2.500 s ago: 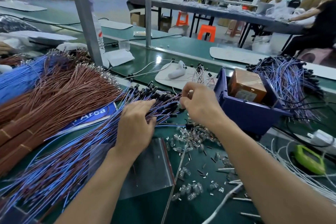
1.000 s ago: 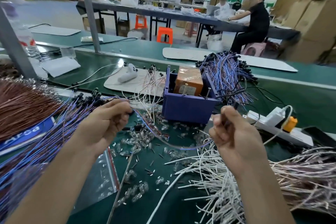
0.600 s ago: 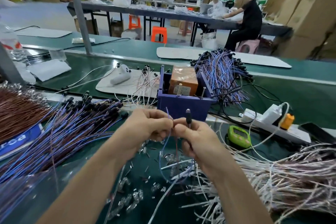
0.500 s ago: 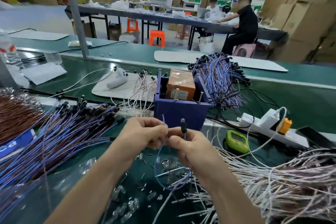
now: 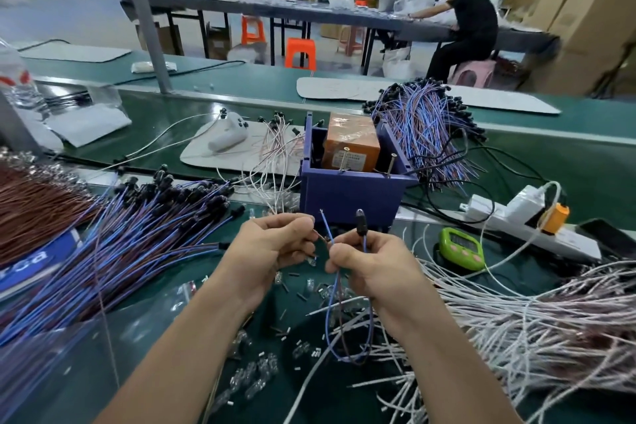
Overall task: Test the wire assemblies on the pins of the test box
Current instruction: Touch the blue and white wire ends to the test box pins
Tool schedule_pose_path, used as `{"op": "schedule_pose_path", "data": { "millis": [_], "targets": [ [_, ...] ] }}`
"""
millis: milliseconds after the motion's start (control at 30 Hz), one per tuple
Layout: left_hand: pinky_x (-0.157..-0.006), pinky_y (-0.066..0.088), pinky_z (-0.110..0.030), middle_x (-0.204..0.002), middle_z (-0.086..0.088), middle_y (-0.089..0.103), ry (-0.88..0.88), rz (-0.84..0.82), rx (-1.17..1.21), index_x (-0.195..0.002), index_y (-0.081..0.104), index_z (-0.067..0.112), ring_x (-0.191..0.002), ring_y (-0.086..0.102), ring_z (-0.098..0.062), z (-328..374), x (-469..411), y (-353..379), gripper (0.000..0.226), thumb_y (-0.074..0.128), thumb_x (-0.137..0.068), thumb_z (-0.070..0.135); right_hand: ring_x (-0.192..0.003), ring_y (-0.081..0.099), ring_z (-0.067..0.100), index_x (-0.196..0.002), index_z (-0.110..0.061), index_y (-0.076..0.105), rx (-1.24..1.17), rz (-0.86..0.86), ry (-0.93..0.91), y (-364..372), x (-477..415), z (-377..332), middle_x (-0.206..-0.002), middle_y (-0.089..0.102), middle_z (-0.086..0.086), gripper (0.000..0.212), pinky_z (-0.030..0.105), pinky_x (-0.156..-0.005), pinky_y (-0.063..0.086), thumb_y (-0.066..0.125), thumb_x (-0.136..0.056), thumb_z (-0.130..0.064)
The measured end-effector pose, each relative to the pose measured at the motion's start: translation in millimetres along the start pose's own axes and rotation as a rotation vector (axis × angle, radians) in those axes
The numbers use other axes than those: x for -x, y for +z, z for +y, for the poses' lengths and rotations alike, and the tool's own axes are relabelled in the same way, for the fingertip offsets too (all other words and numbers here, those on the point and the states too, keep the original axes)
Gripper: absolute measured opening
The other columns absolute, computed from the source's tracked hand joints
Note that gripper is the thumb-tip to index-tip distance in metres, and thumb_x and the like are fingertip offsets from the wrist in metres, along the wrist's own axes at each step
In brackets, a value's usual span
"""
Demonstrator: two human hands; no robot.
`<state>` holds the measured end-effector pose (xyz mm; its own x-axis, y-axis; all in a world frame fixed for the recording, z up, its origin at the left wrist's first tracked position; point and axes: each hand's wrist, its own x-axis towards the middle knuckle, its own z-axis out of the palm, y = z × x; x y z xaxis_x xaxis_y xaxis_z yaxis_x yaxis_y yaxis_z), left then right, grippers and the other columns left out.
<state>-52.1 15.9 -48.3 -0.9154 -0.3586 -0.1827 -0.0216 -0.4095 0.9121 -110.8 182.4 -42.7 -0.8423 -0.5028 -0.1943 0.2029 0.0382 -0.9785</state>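
The blue test box [image 5: 351, 196] stands mid-table with an orange unit [image 5: 351, 144] inside and two metal pins [image 5: 344, 159] rising at its front rim. Just in front of it, both hands hold one blue-and-brown wire assembly [image 5: 344, 327], whose loop hangs below them. My right hand [image 5: 375, 268] pinches the wire under its black connector, which points up, with the bare blue end beside it. My left hand [image 5: 275, 244] pinches the brown wire end. Neither wire end touches the pins.
A big heap of blue-brown assemblies [image 5: 130, 237] lies left, another heap [image 5: 430, 134] behind the box. White wires [image 5: 516, 330] pile up right. A green timer [image 5: 461, 248], a power strip [image 5: 516, 217] and loose clear parts [image 5: 254, 375] lie around. People sit at a far table.
I drew one assembly out of the left heap, stretched it between both hands, then brought the hands together in front of the box. Since half a second ago they have barely shifted.
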Motion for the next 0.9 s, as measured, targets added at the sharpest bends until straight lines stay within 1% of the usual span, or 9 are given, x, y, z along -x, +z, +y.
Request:
{"op": "schedule_pose_path", "data": {
  "millis": [100,233,400,500,600,700,767,833,900],
  "targets": [
    [-0.050,0.054,-0.018,-0.076,-0.008,0.076,-0.010,-0.008,0.002,-0.073,0.081,0.014,-0.056,0.069,-0.010,-2.5,-0.2,0.2,0.023,0.082,-0.060,0.032,-0.048,0.040,0.013,-0.084,-0.010,0.072,-0.007,-0.010,0.001,0.2,0.9,0.4,-0.069,0.072,0.013,0.011,0.021,-0.045,0.031,0.072,-0.090,-0.001],
    [-0.049,0.052,-0.017,-0.074,-0.008,0.075,0.006,-0.010,-0.017,-0.080,0.073,0.008,-0.053,0.067,-0.009,-5.8,-1.6,0.7,0.026,0.077,-0.070,0.032,-0.048,0.035,0.013,-0.084,-0.010,0.071,-0.049,-0.016,0.017,-1.4,0.6,1.0,-0.069,0.071,0.014,0.011,0.019,-0.042,0.029,0.071,-0.091,-0.001],
    [-0.049,0.054,-0.018,-0.073,-0.008,0.075,0.032,0.076,0.099,-0.075,0.076,0.011,-0.053,0.067,-0.008,-9.7,-4.2,1.8,0.020,0.078,-0.069,0.030,-0.040,0.043,0.007,-0.088,-0.005,0.069,-0.098,0.003,0.007,-1.6,1.7,0.8,-0.069,0.070,0.017,0.008,0.017,-0.040,0.030,0.069,-0.092,0.001],
    [-0.055,0.054,-0.018,-0.077,-0.007,0.074,0.013,-0.013,0.039,-0.084,0.083,0.014,-0.057,0.066,-0.009,-13.6,-2.8,0.4,0.027,0.083,-0.065,0.033,-0.036,0.046,0.002,-0.089,-0.003,0.067,-0.155,0.038,0.001,-1.4,2.2,0.5,-0.067,0.068,0.015,0.008,0.014,-0.037,0.031,0.066,-0.093,0.004],
    [-0.063,0.054,-0.019,-0.078,-0.008,0.073,-0.005,-0.168,-0.128,-0.097,0.084,0.020,-0.063,0.064,-0.010,-17.3,0.9,3.3,0.025,0.081,-0.073,0.024,-0.036,0.046,0.004,-0.088,-0.002,0.068,-0.166,0.051,-0.008,0.1,1.2,1.1,-0.064,0.067,0.013,0.011,0.015,-0.037,0.031,0.065,-0.093,0.006],
    [-0.067,0.055,-0.020,-0.077,-0.009,0.075,0.000,-0.162,-0.127,-0.093,0.084,0.018,-0.068,0.068,-0.012,-17.6,1.6,7.0,0.024,0.080,-0.070,0.024,-0.036,0.045,0.005,-0.088,-0.002,0.069,-0.153,0.037,-0.011,1.8,0.5,3.1,-0.065,0.069,0.014,0.009,0.016,-0.036,0.029,0.066,-0.093,0.005],
    [-0.072,0.058,-0.022,-0.083,-0.010,0.078,0.012,-0.129,-0.099,-0.089,0.084,0.018,-0.073,0.072,-0.013,-17.2,0.8,7.9,0.021,0.080,-0.070,0.024,-0.036,0.038,0.008,-0.088,-0.003,0.070,-0.156,0.046,-0.018,2.1,-1.1,4.7,-0.072,0.072,0.018,0.008,0.017,-0.036,0.029,0.067,-0.092,0.004],
    [-0.078,0.059,-0.026,-0.094,-0.010,0.080,0.011,-0.080,-0.082,-0.086,0.083,0.018,-0.082,0.075,-0.016,-15.4,0.3,8.7,0.010,0.076,-0.081,0.022,-0.037,0.032,0.010,-0.084,-0.005,0.072,-0.198,0.098,-0.046,1.6,-3.7,6.6,-0.077,0.073,0.021,0.011,0.018,-0.036,0.028,0.068,-0.092,0.003],
    [-0.070,0.057,-0.025,-0.100,-0.013,0.079,-0.017,-0.057,-0.045,-0.087,0.079,0.018,-0.086,0.077,-0.019,-12.7,0.4,8.2,0.016,0.065,-0.096,0.018,-0.035,0.031,0.010,-0.080,-0.007,0.073,-0.286,0.182,-0.080,-0.8,-5.5,6.1,-0.078,0.072,0.021,0.015,0.019,-0.037,0.029,0.068,-0.092,0.002]
  ]
}}
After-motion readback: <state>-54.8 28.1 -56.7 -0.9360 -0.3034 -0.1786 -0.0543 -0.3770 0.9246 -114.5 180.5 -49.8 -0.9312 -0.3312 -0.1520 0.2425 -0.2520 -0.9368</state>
